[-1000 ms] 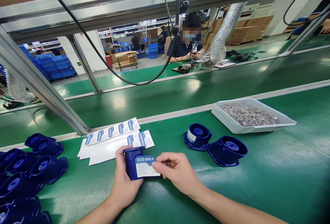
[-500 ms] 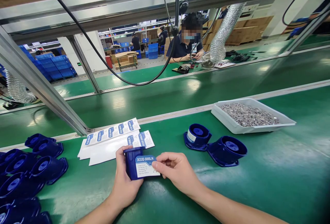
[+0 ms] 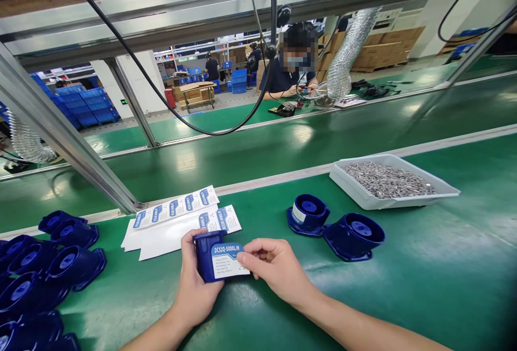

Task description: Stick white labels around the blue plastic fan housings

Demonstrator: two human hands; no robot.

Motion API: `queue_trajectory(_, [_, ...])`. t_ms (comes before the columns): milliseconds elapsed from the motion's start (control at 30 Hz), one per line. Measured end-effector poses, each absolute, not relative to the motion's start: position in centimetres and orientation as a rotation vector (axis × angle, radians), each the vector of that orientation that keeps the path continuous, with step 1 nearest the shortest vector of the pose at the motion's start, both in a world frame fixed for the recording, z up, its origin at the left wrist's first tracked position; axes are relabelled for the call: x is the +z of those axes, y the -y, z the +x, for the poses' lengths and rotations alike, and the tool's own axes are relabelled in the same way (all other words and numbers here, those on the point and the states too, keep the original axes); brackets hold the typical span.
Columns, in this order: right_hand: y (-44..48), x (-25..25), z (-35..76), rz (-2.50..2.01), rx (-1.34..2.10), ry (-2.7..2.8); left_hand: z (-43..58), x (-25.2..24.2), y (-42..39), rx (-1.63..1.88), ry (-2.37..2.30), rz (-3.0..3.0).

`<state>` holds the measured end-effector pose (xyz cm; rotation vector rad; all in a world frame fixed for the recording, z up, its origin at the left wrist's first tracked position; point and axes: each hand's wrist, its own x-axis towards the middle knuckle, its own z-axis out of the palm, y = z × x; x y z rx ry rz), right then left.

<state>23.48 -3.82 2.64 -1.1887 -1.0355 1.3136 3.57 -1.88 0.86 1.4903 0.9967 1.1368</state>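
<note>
My left hand (image 3: 201,286) is closed around a dark blue plastic housing (image 3: 204,259), held on its side above the green bench. A blue-and-white label (image 3: 226,266) printed DC52Q-5000L/H lies against the housing's side, its right end standing off. Thumb and fingers of my right hand (image 3: 278,270) pinch that right end. Behind my hands lie sheets of the same labels (image 3: 173,208) on white backing. To the right, a blue housing with a label on it (image 3: 308,213) stands touching another blue housing (image 3: 355,237) whose visible side shows no label.
Several blue housings (image 3: 76,265) crowd the bench's left side. A white tray (image 3: 351,192) of small metal pins sits at the back right. A metal post (image 3: 72,130) rises at left, and a black cable (image 3: 161,95) hangs ahead. Across the bench a person (image 3: 288,79) works.
Both hands keep almost the same pose on the housing and label. The view has shifted very slightly; nothing was taken up or let go.
</note>
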Motion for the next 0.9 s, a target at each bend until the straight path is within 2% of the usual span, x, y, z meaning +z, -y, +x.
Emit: queue_trajectory(900, [3.87,3.07,23.41,-1.161,1.291,1.078,3.48,0.52,1.94,1.238,-0.887,1.550])
